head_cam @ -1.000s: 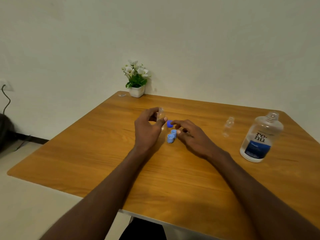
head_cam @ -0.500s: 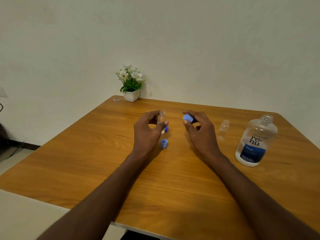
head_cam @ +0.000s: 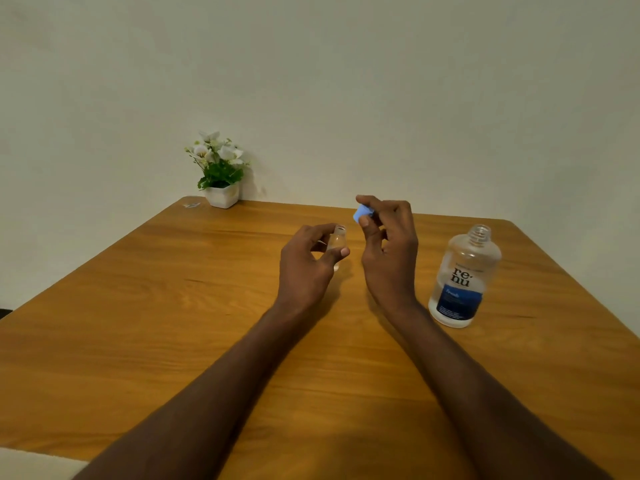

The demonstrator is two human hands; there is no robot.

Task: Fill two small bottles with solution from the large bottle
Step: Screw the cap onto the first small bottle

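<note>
The left hand point(head_cam: 304, 268) holds a small clear bottle point(head_cam: 337, 242) upright above the wooden surface point(head_cam: 173, 306), thumb curled across the front of it and fingers round the back. Its neck is open, with no cap on. How much liquid is inside, if any, is hard to tell through the clear wall.

The right hand point(head_cam: 389, 251) is raised just beside it, a little higher, and pinches a blue cap point(head_cam: 362, 213) between thumb and forefinger. The other fingers are loosely curled behind. The cap sits up and to the right of the bottle's mouth, close to it but not touching.

The large bottle point(head_cam: 462, 278) stands upright on the surface to the right of the right hand, well apart from the small one. It is clear, with dark lettering and a blue label on the lower half, and its neck is uncapped too. Liquid seems to fill the lower part.

At the far left corner of the surface, against the wall, a small white pot of white flowers point(head_cam: 220, 171) stands, and a small clear scrap point(head_cam: 191, 204) lies just left of it. Both forearms reach in from the near edge.
</note>
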